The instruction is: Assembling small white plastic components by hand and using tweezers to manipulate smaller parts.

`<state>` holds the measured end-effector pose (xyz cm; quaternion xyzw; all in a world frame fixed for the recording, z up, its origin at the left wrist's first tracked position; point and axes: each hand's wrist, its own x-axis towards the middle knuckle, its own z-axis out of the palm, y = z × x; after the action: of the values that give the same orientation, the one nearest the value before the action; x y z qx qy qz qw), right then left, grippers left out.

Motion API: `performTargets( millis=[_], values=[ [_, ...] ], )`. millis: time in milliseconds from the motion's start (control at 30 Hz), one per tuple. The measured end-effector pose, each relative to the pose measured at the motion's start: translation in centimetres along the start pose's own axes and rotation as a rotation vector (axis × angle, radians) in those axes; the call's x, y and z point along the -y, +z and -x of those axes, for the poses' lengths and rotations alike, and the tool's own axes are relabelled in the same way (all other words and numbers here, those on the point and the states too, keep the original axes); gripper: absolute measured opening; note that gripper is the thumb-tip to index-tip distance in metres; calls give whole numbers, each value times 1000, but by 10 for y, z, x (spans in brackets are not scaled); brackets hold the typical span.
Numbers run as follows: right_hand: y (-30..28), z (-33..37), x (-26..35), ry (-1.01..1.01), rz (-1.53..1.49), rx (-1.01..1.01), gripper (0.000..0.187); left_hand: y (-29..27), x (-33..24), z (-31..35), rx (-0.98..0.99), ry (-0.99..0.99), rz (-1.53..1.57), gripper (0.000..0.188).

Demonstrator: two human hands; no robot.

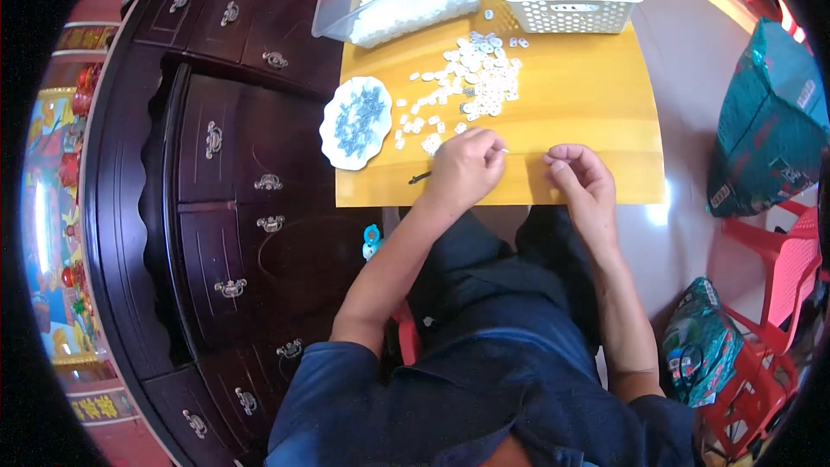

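Note:
My left hand [467, 169] is closed over the near part of the yellow table, its fingertips pinching a small white piece [504, 150]. To its right, my right hand [584, 180] has thumb and forefinger brought together; anything between them is too small to make out. Beyond my left hand spreads a loose pile of small white pieces [489, 78], some with dark marks. A scalloped white dish [329, 140] at the left holds many small grey-blue parts [360, 118]. A thin black tool [419, 178] lies partly hidden next to my left hand.
At the table's [596, 91] far side stand a clear bin [332, 10] of white pieces and a white perforated basket [566, 19]. A dark wooden cabinet [298, 134] borders the left. Green bags [765, 134] and red plastic stools [782, 259] occupy the right.

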<state>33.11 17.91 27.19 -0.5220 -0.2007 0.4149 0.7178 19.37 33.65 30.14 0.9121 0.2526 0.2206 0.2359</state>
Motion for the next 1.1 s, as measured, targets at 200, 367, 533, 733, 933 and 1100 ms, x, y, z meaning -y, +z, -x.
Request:
performTargets(
  millis=[200, 367, 533, 733, 933, 1100],
  values=[
    [8, 6, 3, -16, 33, 103, 13, 9, -41, 5, 41, -180, 462, 5],
    [1, 5, 7, 117, -95, 107, 12, 10, -53, 8, 33, -184, 504, 5],
    [0, 3, 16, 240, -197, 148, 12, 5, -56, 9, -36, 38, 402, 9],
    [-3, 2, 10, 212, -278, 107, 8, 2, -59, 10, 41, 7, 359, 16],
    [1, 3, 10, 154, -115, 33, 9, 4, -46, 18, 38, -410, 802, 8],
    [0, 4, 4, 67, -76, 73, 11, -3, -51, 13, 80, -502, 907, 10]
  ],
)
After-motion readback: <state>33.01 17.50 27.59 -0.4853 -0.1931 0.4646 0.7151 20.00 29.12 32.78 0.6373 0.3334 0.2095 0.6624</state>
